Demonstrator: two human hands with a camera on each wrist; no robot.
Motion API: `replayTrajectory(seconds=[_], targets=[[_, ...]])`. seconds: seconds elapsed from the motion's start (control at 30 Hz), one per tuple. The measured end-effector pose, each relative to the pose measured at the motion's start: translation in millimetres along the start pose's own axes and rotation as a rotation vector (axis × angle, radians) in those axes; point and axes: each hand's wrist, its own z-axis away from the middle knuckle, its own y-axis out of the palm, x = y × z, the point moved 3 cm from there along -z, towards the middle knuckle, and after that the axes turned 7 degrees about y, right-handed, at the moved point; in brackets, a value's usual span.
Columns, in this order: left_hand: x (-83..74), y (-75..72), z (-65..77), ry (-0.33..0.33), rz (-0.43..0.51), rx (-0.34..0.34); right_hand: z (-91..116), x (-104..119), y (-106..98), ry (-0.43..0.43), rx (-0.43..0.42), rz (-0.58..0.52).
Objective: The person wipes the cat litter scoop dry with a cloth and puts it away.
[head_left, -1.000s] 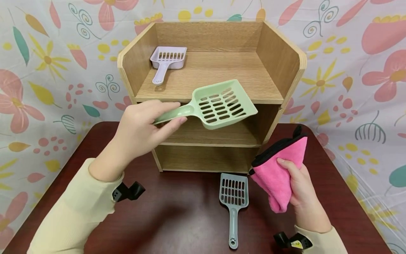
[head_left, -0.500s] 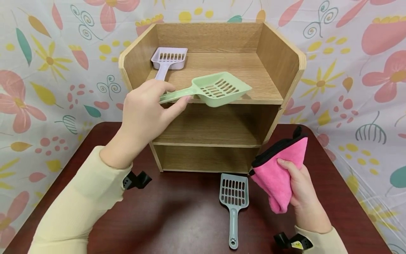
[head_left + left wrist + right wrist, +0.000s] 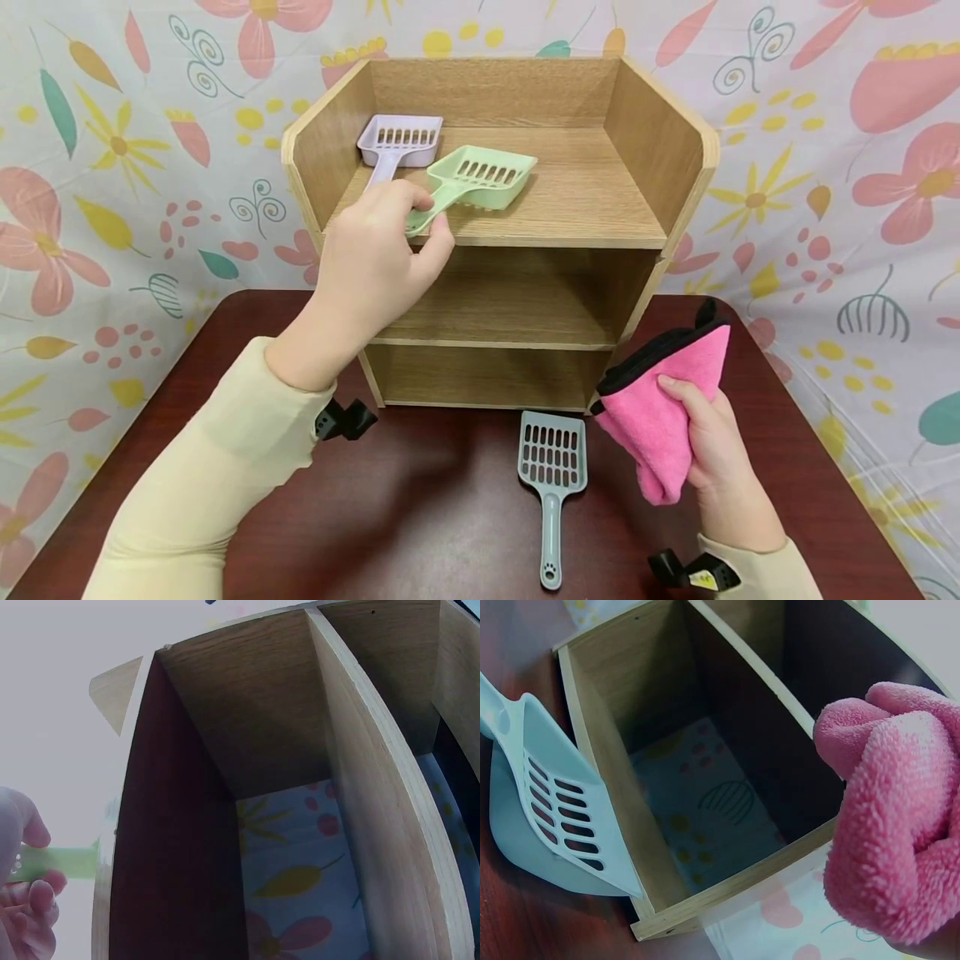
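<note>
My left hand (image 3: 386,250) pinches the handle of a green slotted litter scoop (image 3: 487,177), whose head is over the top shelf (image 3: 570,187) of a wooden shelf unit. In the left wrist view the thumb and fingers close on the green handle (image 3: 71,862) by the shelf edge. Beside it at the left a lilac litter scoop (image 3: 401,142) lies on the same shelf, its handle partly hidden behind my hand. My right hand (image 3: 712,442) grips a folded pink cloth (image 3: 660,417) with black edging, off the table's right side. A grey-blue litter scoop (image 3: 552,467) lies on the table.
The wooden unit's side panel (image 3: 667,142) rises at the right of the top shelf, and two lower compartments open below, with a middle shelf (image 3: 502,325) between. The dark red table (image 3: 420,500) carries the unit. A flower-patterned curtain (image 3: 817,208) hangs behind.
My left hand has carried the green scoop back and leftward, from in front of the unit to the top shelf beside the lilac scoop. The right hand keeps holding the cloth almost still.
</note>
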Motion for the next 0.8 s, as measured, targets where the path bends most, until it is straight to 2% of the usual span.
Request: replayTrajectory(seconds=[0.13,0.27,0.37,0.47,0.63,0.8], targets=[[-1.0,5.8,-4.8,0.007,0.033,0.009,0.2,0.7,-0.8,0.001,-0.007,-0.001],[-1.1,9.3,-9.2,0.003,0.134,0.024,0.6,1.4,-1.3,-0.003,-0.006,0.0],[-1.8,11.0,-11.0,-0.004,0.204,0.058,0.8,2.1,-1.8,-0.009,-0.006,-0.002],[-3.4,11.7,-12.0,0.01,0.226,0.092,0.7,2.6,-2.0,-0.009,-0.002,-0.003],[-6.4,14.5,-13.7,0.087,0.189,0.12,0.5,2.6,-1.9,-0.007,-0.004,-0.004],[-9.5,17.7,-15.5,0.128,0.091,0.138,1.0,2.5,-1.9,-0.019,-0.009,-0.008]])
